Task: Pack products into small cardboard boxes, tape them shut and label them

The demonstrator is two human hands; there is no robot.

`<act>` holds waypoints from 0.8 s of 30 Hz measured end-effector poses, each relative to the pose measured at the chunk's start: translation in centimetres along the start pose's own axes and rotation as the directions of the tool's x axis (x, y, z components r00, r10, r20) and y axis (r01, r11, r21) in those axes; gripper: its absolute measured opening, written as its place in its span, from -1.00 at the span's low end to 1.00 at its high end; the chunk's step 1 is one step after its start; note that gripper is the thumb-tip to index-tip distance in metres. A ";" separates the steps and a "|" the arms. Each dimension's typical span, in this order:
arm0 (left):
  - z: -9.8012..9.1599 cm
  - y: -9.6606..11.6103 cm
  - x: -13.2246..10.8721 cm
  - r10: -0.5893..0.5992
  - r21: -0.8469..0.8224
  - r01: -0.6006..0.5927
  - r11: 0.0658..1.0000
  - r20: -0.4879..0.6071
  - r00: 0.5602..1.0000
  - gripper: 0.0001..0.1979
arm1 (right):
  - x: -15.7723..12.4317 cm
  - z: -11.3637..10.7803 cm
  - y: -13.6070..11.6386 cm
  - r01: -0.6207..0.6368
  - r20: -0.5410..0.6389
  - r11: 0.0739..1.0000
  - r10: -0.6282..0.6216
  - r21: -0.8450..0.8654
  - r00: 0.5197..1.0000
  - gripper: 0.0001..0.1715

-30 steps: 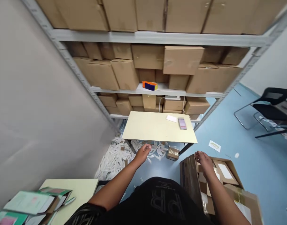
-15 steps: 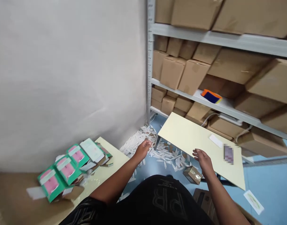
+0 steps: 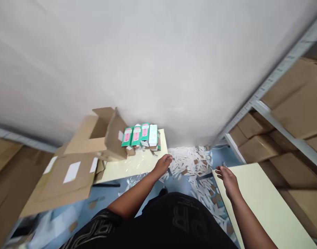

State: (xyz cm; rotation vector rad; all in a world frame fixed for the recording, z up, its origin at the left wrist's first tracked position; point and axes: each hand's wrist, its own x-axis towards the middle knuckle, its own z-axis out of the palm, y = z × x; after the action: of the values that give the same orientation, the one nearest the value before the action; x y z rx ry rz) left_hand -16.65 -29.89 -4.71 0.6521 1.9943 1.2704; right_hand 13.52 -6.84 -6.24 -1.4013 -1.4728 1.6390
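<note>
My left hand [image 3: 162,165] is held out in the air near the corner of the left cream table [image 3: 114,172], its fingers curled together and no object visible in them. Over the edge of the right cream table [image 3: 264,200], my right hand [image 3: 228,180] hovers with fingers loosely bent and apart, holding nothing. Green and pink boxes [image 3: 136,136] stand in a row on the left table against the wall, beside a white box [image 3: 153,135].
An open cardboard carton [image 3: 98,135] with its flaps spread sits to the left. White paper scraps [image 3: 189,162] cover the floor between the tables. Shelving [image 3: 234,147] packed with brown boxes [image 3: 263,147] rises on the right. Clear plastic wrap [image 3: 133,181] hangs by the left table.
My view has swung left, bringing the open carton into sight and moving most of the shelving out. Both hands keep nearly the same pose, still without any visible object.
</note>
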 end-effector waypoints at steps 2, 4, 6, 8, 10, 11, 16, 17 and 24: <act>-0.9 -0.7 -1.6 -0.028 -0.023 0.026 0.999 -0.087 0.996 -0.60 | 2.1 2.0 -0.6 0.004 0.093 1.000 -0.003 -0.013 0.996 -0.36; -2.2 -1.5 -3.3 -0.056 -0.034 0.052 0.998 -0.164 0.985 -0.60 | 3.4 4.7 -1.2 0.006 0.168 1.000 -0.002 -0.022 0.986 -0.36; -4.0 -2.3 -4.9 -0.081 -0.045 0.073 0.996 -0.242 0.967 -0.59 | 3.9 7.9 -1.8 0.015 0.251 0.999 -0.003 -0.044 0.968 -0.35; -6.1 -3.3 -6.3 -0.110 -0.064 0.094 0.993 -0.318 0.942 -0.59 | 3.5 11.1 -2.5 0.034 0.336 0.996 -0.005 -0.081 0.942 -0.35; -8.2 -4.3 -7.4 -0.143 -0.084 0.120 0.989 -0.383 0.912 -0.61 | 2.7 14.3 -3.2 0.062 0.404 0.992 -0.010 -0.114 0.915 -0.36; -9.3 -4.8 -7.9 -0.161 -0.087 0.138 0.987 -0.408 0.899 -0.62 | 2.3 15.8 -3.4 0.078 0.428 0.989 -0.016 -0.128 0.903 -0.37; -15.1 -6.9 -7.9 -0.122 0.132 0.205 0.970 -0.465 0.877 -0.62 | 0.4 22.5 -3.5 0.150 0.507 0.967 -0.026 -0.207 0.862 -0.41; -16.4 -7.1 -7.5 -0.074 0.218 0.196 0.956 -0.467 0.881 -0.58 | 0.0 23.8 -3.3 0.160 0.512 0.960 -0.020 -0.230 0.859 -0.42; -25.3 -6.3 -0.4 0.180 0.627 0.095 0.774 -0.362 0.915 -0.35 | -4.3 32.1 -2.2 0.278 0.546 0.886 -0.033 -0.372 0.837 -0.48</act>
State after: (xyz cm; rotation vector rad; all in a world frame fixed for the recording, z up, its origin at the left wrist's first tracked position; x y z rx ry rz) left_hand -35.95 -47.34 -2.89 0.7909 2.8205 0.7587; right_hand -14.88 -22.44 -6.87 -1.0191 -2.3361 1.7328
